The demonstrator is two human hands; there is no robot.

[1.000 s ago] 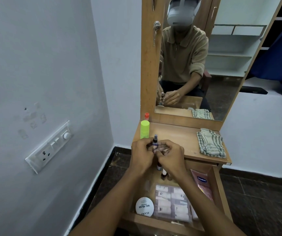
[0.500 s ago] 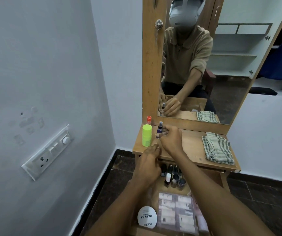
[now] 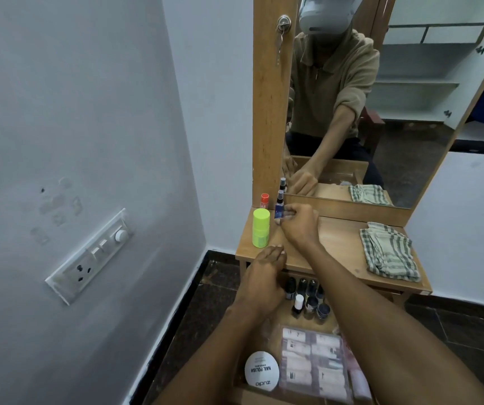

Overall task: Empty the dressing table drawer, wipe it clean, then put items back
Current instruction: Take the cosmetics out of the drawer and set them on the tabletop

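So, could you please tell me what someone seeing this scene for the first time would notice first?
Probably the bright lime-green cylindrical bottle standing at the left of the wooden dressing table top, with the right hand just behind it setting down a small blue spray bottle. Next, the open wooden drawer below, holding a cluster of dark nail polish bottles and a round white nail polish remover tub. The left hand hangs over its rear.

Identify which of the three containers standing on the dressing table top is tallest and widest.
The lime-green cylindrical bottle, nearest the front edge. The orange-capped tube and the small blue spray bottle behind it are far slimmer.
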